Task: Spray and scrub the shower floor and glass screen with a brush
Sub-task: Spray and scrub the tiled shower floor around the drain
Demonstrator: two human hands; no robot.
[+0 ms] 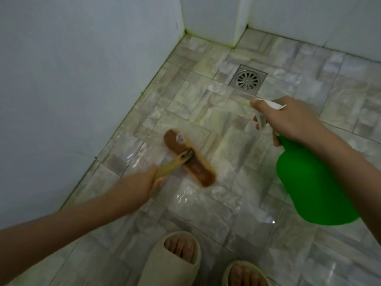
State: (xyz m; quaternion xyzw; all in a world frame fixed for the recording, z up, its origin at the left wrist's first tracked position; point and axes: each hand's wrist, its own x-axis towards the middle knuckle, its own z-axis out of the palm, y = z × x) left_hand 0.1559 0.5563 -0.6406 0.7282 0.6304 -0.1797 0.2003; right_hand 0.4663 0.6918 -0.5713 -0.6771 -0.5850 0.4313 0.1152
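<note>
Nearest, at the bottom edge: a pair of beige open-toed slippers (173, 261), toes showing, planted on the marbled grey tile floor (237, 234). Just beyond, a wet sheen and small glints on the tiles.

Further out on the left: left hand (145, 182), fingers curled tight round the pale yellow handle (171, 165) of a scrubbing brush. Brown oblong brush head (188, 159) down flat on the tiles, lying diagonally, near the left wall and well short of the drain. Blurred, so judged mid-stroke.

On the right, slightly farther: right hand (288, 118) wrapped round the neck of a green spray bottle (309, 182), fingers hooked over the white trigger (261, 120), thumb across the top of the spray head, nozzle aimed toward the drain. Bottle held in the air, clear of the floor. No mist visible; impossible to tell whether the trigger is squeezed.

Farther on: round metal floor drain (248, 79) in a square frame, apart from both tools. Beyond that, pale walls (72, 79) meeting in a corner, with yellow-green staining along the grout (188, 33) at the base. No glass screen identifiable anywhere in view.

Step in hand, by judgement: scrubbing the floor, sprayer at the ready. Next move likely to call for fresh spray ahead of the bristles, firm downward pressure, strokes worked out toward the drain and the stained edges, and careful footing on wet tile.
</note>
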